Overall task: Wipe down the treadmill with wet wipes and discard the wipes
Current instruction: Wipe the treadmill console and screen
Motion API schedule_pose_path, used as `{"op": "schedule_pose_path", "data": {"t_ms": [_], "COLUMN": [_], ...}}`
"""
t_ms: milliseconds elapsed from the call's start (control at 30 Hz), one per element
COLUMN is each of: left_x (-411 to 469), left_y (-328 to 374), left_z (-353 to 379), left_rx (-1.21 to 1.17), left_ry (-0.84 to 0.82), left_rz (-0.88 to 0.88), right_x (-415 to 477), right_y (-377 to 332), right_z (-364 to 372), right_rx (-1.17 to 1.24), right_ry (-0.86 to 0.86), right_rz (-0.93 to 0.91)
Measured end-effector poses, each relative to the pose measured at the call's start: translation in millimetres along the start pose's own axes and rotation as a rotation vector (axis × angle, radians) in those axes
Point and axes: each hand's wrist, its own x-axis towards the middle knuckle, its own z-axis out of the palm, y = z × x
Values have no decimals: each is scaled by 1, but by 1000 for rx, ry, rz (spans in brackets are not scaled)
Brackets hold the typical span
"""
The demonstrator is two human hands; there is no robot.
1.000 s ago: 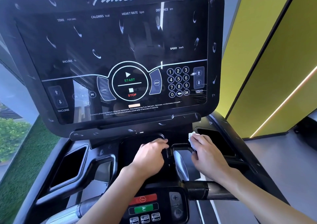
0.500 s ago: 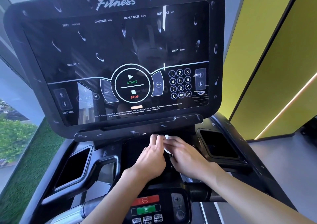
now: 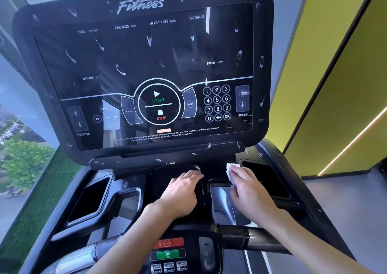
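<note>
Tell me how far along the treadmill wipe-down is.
Done: nothing looks plainly finished. In hand: the right hand presses the wipe on the ledge beside the right pocket, while the left hand rests on the centre tray. Left: droplets dot the screen, so it looks unwiped, and the wipe is not yet discarded.

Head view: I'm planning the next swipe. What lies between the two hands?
In the head view, a black ridge and a grey grip separate the left hand from the right hand pressing the wipe.
</note>
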Motion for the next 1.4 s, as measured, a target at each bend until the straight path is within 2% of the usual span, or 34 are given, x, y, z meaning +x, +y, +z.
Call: {"op": "schedule_pose_path", "data": {"t_ms": [300, 500, 733, 833, 1000, 1167, 1400], "left_x": [0, 1, 4, 6, 3, 3, 11], "left_y": [4, 4, 0, -1, -4, -1, 34], "left_z": [-1, -1, 1, 2, 2, 2, 7], "left_rx": [-40, -19, 61, 83, 81, 116, 277], "left_ry": [20, 40, 25, 14, -8, -22, 18], "left_rz": [-52, -48, 24, 46, 54, 27, -43], "right_x": [42, 44, 8, 12, 25, 9, 19], "right_y": [-45, -42, -1, -11, -32, 1, 4], "right_z": [13, 7, -2, 5, 9, -2, -4], "right_rx": [65, 42, 14, 24, 94, 55, 69], "right_ry": [-90, -139, 2, 39, -43, 23, -51], "right_rz": [-152, -227, 36, 33, -91, 94, -204]}}
